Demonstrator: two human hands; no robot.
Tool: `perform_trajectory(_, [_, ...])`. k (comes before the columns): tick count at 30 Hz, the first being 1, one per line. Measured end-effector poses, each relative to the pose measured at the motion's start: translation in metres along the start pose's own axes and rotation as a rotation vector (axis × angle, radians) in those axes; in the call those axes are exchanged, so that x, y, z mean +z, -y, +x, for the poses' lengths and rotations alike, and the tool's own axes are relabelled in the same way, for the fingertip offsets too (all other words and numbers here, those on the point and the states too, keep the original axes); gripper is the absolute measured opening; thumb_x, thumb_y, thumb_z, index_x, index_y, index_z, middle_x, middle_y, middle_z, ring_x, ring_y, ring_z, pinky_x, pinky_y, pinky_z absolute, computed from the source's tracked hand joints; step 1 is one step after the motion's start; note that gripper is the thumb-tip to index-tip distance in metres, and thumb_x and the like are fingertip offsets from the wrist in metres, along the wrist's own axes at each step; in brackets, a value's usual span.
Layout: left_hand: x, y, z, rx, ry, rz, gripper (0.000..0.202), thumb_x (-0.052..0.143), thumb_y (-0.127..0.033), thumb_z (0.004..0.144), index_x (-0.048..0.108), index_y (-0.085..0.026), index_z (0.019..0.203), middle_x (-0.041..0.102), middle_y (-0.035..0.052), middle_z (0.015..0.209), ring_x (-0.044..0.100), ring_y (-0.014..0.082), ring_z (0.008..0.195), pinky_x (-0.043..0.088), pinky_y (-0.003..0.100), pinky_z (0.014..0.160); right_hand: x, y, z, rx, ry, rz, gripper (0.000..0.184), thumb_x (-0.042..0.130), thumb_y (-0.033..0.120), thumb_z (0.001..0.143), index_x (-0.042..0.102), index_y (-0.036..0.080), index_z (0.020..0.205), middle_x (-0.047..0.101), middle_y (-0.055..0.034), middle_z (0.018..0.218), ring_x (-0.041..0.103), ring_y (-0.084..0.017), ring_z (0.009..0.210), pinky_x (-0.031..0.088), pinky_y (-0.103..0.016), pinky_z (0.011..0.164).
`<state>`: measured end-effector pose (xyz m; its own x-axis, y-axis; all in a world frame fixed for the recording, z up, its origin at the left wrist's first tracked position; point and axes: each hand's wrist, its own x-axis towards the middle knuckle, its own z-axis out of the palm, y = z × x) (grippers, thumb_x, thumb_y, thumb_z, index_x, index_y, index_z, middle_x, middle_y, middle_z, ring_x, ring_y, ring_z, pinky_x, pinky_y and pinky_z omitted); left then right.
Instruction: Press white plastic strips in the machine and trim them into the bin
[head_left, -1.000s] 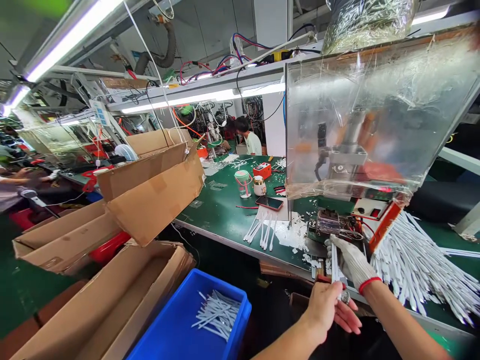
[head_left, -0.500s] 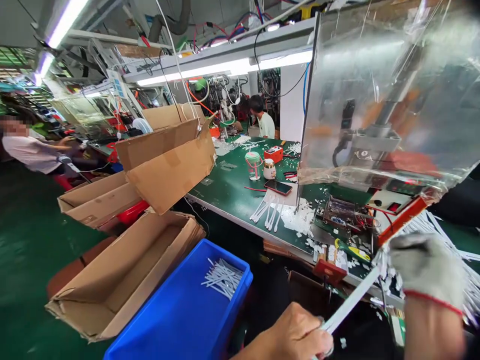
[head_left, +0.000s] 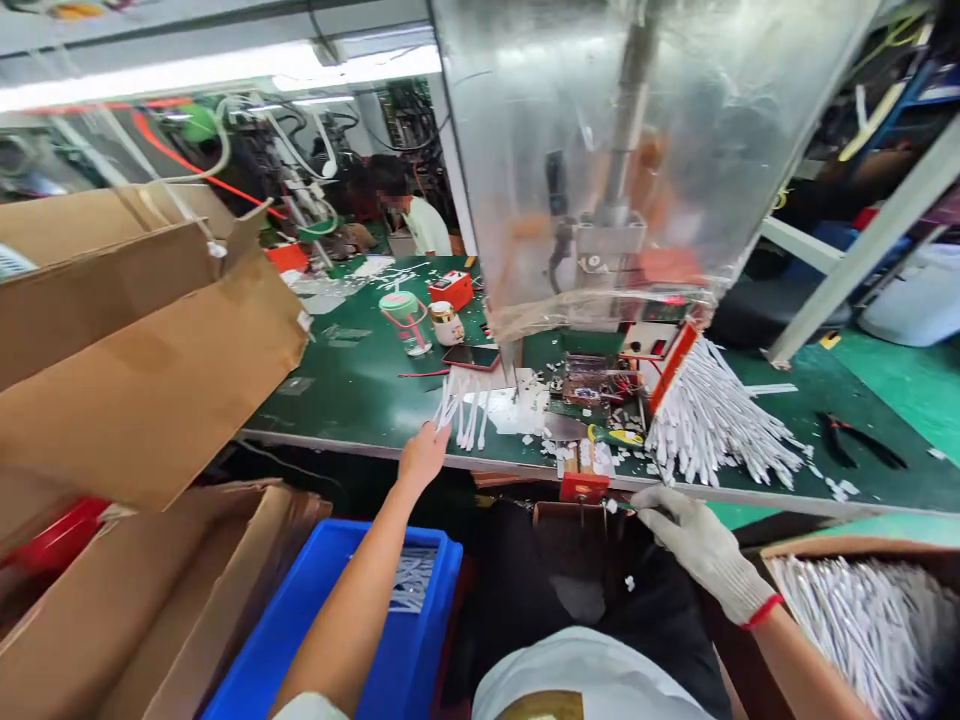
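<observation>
A green-matted workbench [head_left: 360, 400] runs across a busy factory floor, with a co-worker [head_left: 420, 225] far beyond it. The bare left hand [head_left: 424, 455] reaches to the bench edge, its fingers [head_left: 436, 432] held close together just beside a small bunch of white plastic strips [head_left: 459, 420]; whether they grip anything cannot be told. The gloved right hand [head_left: 701, 545] sits below the edge, fingertips pressed together, pinching a thin item [head_left: 626, 505] too small to identify. A large heap of white strips [head_left: 712, 420] lies further right, beneath a machine's clear plastic film cover [head_left: 585, 150], and a blue crate [head_left: 360, 530] holds more
</observation>
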<state>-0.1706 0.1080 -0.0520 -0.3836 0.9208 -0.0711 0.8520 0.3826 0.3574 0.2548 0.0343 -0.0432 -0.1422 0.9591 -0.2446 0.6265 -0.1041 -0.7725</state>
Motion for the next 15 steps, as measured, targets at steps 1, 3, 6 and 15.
perform_trajectory(1, [0.006,0.000,0.006,-0.021,0.001,0.041,0.039,0.038,-0.038,0.096,0.063,-0.011,0.109,0.071,0.0216,0.093,0.068,0.0373,0.095,0.047,0.040,0.079,-0.004,0.002,-0.002,0.020,0.016,-0.073,0.032,0.053,0.048,0.085,0.072,0.025,0.095,0.071,-0.0012,0.088,0.063,-0.019,0.072,0.048,-0.029,0.069])
perform_trajectory(3, [0.016,0.002,0.011,-0.056,-0.007,0.106,0.042,0.036,-0.037,0.096,0.059,-0.007,0.115,0.070,0.0262,0.097,0.068,0.0404,0.096,0.048,0.044,0.079,-0.023,0.003,-0.002,0.084,0.007,-0.180,0.039,0.049,0.055,0.087,0.073,0.024,0.094,0.070,-0.0017,0.083,0.063,-0.020,0.072,0.046,-0.028,0.067])
perform_trajectory(6, [0.024,0.007,0.007,-0.082,-0.029,0.162,0.043,0.031,-0.036,0.097,0.056,-0.007,0.117,0.070,0.0263,0.100,0.068,0.0396,0.098,0.049,0.045,0.080,-0.058,-0.001,0.002,0.132,-0.050,-0.263,0.047,0.046,0.061,0.089,0.071,0.023,0.096,0.069,-0.0026,0.079,0.063,-0.020,0.072,0.044,-0.027,0.064])
perform_trajectory(15, [0.020,0.011,0.007,-0.048,-0.064,0.235,0.040,0.030,-0.035,0.098,0.054,-0.011,0.118,0.073,0.0203,0.096,0.070,0.0351,0.095,0.050,0.041,0.081,-0.079,-0.022,0.013,0.082,-0.081,-0.251,0.052,0.044,0.064,0.088,0.072,0.021,0.094,0.065,-0.0024,0.068,0.060,-0.019,0.064,0.046,-0.027,0.060])
